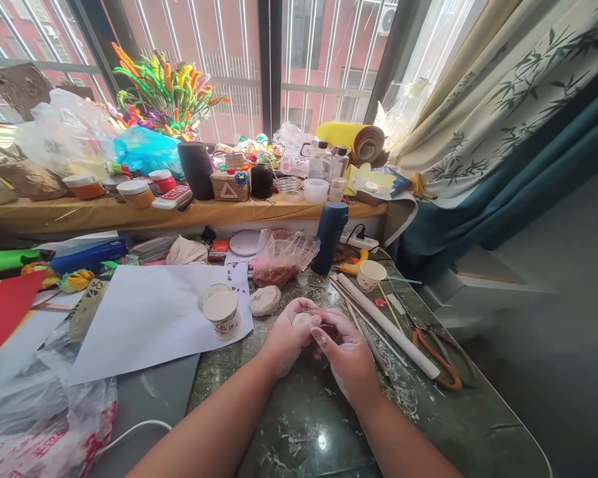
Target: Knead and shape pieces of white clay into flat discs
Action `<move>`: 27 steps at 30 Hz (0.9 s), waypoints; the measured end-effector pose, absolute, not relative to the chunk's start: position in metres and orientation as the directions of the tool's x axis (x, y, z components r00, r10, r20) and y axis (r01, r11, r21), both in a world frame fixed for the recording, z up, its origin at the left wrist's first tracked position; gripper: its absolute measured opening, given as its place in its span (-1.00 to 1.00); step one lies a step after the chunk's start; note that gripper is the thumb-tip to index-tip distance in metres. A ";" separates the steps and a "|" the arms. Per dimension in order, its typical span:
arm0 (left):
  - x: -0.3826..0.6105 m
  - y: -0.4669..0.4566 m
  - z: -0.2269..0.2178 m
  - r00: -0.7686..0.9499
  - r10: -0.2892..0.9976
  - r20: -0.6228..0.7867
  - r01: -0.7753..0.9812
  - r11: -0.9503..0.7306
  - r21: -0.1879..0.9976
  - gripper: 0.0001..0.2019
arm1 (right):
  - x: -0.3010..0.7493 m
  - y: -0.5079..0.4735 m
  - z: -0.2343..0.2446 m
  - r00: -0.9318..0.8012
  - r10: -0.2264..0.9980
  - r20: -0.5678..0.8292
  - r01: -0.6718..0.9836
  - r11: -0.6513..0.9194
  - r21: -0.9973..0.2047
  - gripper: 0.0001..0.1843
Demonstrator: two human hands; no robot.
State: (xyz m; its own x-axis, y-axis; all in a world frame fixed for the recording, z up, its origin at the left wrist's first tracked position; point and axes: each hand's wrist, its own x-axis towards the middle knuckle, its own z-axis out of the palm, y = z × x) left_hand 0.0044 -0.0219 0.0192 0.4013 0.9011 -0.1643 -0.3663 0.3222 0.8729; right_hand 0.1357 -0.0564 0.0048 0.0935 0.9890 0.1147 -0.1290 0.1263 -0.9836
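My left hand point(290, 335) and my right hand point(347, 352) meet over the dark green table point(299, 425), both dusted with white. Between them is a small pale lump of clay point(303, 320), mostly covered by the fingers. My left fingers curl around it, and the right thumb and fingertips press at its side. Just beyond my left hand lies a larger flattened lump of clay point(265, 301). A paper cup with pale contents point(220, 309) stands left of that, on a white sheet of paper point(154, 315).
To the right lie a white tube point(389, 325), thin sticks point(373, 332) and orange-handled scissors point(441, 362). A second paper cup point(371, 274), a dark blue bottle point(329, 238) and a bag of reddish-brown material point(282, 259) stand farther back. A crumpled plastic bag point(44, 405) lies left.
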 end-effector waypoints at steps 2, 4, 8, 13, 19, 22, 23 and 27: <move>0.004 -0.022 0.018 0.419 0.896 -0.147 -0.354 0.311 0.882 -0.54 | 0.140 -0.054 0.006 0.115 0.977 0.178 -0.049 0.185 -0.982 -0.75; 0.004 -0.022 0.016 0.423 0.896 -0.137 -0.339 0.297 0.893 -0.54 | 0.145 -0.051 0.008 0.119 0.968 0.222 0.031 0.220 -0.975 -0.82; 0.003 -0.021 0.012 0.419 0.899 -0.127 -0.313 0.274 0.909 -0.50 | 0.148 -0.048 0.014 0.086 0.968 0.234 0.120 0.223 -0.967 -0.84; 0.004 -0.021 0.009 0.400 0.909 -0.119 -0.288 0.248 0.925 -0.52 | 0.145 -0.046 0.013 0.087 0.970 0.225 0.153 0.210 -0.966 -0.80; 0.007 -0.024 0.014 0.354 0.928 -0.113 -0.276 0.219 0.936 -0.56 | 0.146 -0.051 0.013 0.074 0.962 0.261 0.270 0.233 -0.934 -0.76; 0.008 -0.025 0.017 0.326 0.938 -0.121 -0.283 0.219 0.934 -0.56 | 0.149 -0.054 0.014 0.113 0.935 0.336 0.345 0.280 -0.896 -0.75; 0.009 -0.025 0.017 0.323 0.938 -0.122 -0.286 0.219 0.933 -0.55 | 0.150 -0.055 0.014 0.133 0.924 0.358 0.358 0.292 -0.887 -0.75; 0.008 -0.024 0.016 0.350 0.930 -0.115 -0.290 0.224 0.930 -0.52 | 0.151 -0.055 0.013 0.128 0.901 0.414 0.391 0.337 -0.856 -0.82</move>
